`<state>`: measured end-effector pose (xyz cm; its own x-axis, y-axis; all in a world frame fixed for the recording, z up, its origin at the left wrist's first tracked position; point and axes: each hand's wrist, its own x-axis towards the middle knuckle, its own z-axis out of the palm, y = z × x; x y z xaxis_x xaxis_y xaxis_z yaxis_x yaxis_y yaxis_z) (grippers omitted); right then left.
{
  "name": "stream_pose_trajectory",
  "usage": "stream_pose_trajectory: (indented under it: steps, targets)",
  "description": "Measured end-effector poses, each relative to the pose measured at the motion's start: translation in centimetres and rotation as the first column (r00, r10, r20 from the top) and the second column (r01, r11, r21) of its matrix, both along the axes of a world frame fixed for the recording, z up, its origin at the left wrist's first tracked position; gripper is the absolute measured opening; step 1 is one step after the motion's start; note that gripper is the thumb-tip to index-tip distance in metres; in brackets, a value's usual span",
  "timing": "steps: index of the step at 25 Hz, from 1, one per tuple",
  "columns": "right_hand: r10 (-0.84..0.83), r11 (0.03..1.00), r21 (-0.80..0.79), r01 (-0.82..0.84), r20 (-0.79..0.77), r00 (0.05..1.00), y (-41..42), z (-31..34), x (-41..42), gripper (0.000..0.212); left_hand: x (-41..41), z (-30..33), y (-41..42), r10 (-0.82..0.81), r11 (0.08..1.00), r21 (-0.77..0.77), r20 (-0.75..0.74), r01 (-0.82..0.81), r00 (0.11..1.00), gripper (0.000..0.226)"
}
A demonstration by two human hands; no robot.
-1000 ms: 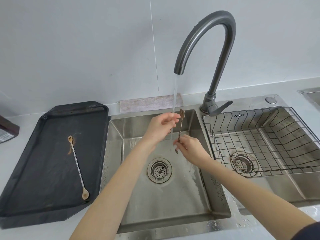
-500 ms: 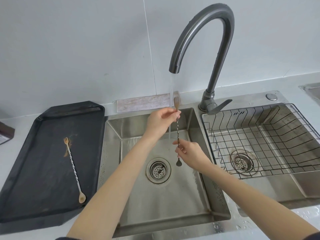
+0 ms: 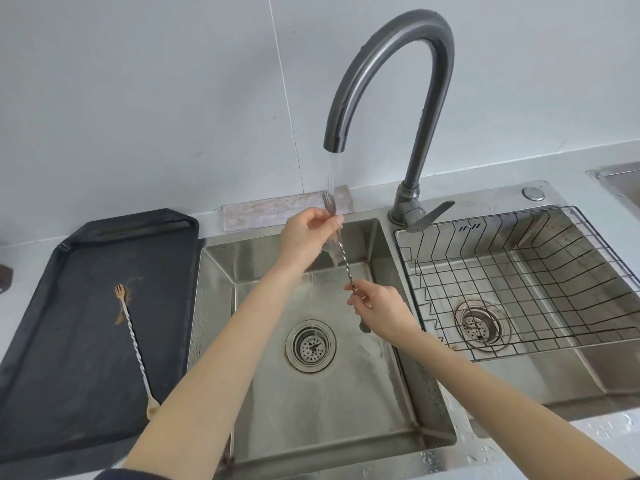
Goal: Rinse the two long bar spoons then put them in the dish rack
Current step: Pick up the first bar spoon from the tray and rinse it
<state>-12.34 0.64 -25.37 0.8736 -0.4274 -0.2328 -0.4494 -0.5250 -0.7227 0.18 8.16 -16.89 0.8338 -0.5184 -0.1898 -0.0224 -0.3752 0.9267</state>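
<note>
One long twisted bar spoon (image 3: 344, 252) stands nearly upright under the running water of the grey tap (image 3: 391, 81), over the left sink basin (image 3: 398, 393). My left hand (image 3: 304, 233) pinches it just below its forked top end. My right hand (image 3: 379, 308) pinches its lower shaft, with the spoon bowl showing below my fingers. A second bar spoon (image 3: 133, 344), fork end far and bowl end near, lies on the black tray (image 3: 52, 393) at the left, beside brown stains. The wire dish rack (image 3: 519, 282) sits in the right basin and holds nothing.
A folded cloth (image 3: 277, 211) lies against the wall behind the left basin. The tap lever (image 3: 431, 214) points right, over the rack's corner. Water drops lie on the counter at the front right. Another sink's edge (image 3: 620, 178) shows at far right.
The spoon has risen and its fork end now sits in the water stream. My hands have moved further apart along the shaft, and the view has shifted slightly.
</note>
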Motion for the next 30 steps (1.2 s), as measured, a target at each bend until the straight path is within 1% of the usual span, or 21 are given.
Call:
stream_pose_trajectory:
  steps: [4, 6, 8, 12, 15, 17, 20, 23, 25, 27, 30]
  targets:
    - [-0.045, 0.999, 0.029, 0.044, 0.003, 0.999, 0.1, 0.1, 0.0, 0.016, 0.1, -0.1, 0.0, -0.012, 1.0, -0.024, -0.009, 0.011, 1.0, 0.01]
    - [-0.079, 0.996, 0.045, 0.079, 0.005, 0.997, 0.1, 0.0, 0.1, 0.011, 0.0, -0.2, -0.1, -0.016, 0.999, -0.051, -0.042, 0.014, 0.999, 0.014]
    - [-0.104, 0.994, 0.044, 0.104, 0.007, 0.995, 0.1, 0.0, 0.1, 0.01, 0.2, 0.0, -0.2, -0.015, 0.997, -0.072, -0.061, 0.011, 0.998, 0.016]
    - [-0.128, 0.991, 0.025, 0.128, 0.008, 0.992, 0.1, 0.1, 0.3, 0.013, 0.0, 0.4, -0.4, 0.006, 0.997, -0.072, -0.043, -0.009, 0.999, 0.015]
    - [-0.139, 0.99, 0.034, 0.138, 0.012, 0.99, 0.0, 0.0, 0.4, 0.011, -0.3, 0.7, -0.5, -0.022, 0.998, -0.063, -0.018, 0.021, 1.0, 0.022]
    - [-0.168, 0.983, 0.075, 0.166, 0.019, 0.986, -0.1, -0.2, 0.4, 0.011, -0.3, 0.9, -0.5, -0.056, 0.996, -0.073, -0.024, 0.054, 0.998, 0.026]
    - [-0.215, 0.965, 0.162, 0.207, 0.03, 0.976, -0.1, -0.1, 0.4, 0.011, -0.5, 1.1, -0.4, -0.053, 0.99, -0.133, -0.023, 0.05, 0.998, 0.02]
    - [-0.262, 0.937, 0.247, 0.249, 0.021, 0.965, -0.1, 0.1, 0.9, 0.014, -0.7, 1.3, -0.7, 0.004, 0.984, -0.177, -0.017, -0.007, 1.0, 0.029]
    - [-0.28, 0.926, 0.268, 0.267, 0.008, 0.96, -0.2, 0.1, 1.2, 0.017, -0.7, 1.6, -0.9, -0.011, 0.986, -0.166, 0.005, 0.012, 1.0, 0.033]
    - [-0.27, 0.929, 0.264, 0.261, -0.003, 0.963, -0.2, 0.0, 1.3, 0.018, -0.4, 1.9, -1.1, -0.034, 0.987, -0.158, 0.015, 0.036, 0.999, 0.026]
    - [-0.243, 0.939, 0.247, 0.238, -0.012, 0.97, -0.1, 0.1, 1.5, 0.019, 0.1, 2.3, -1.2, -0.027, 0.985, -0.172, -0.015, 0.024, 1.0, 0.013]
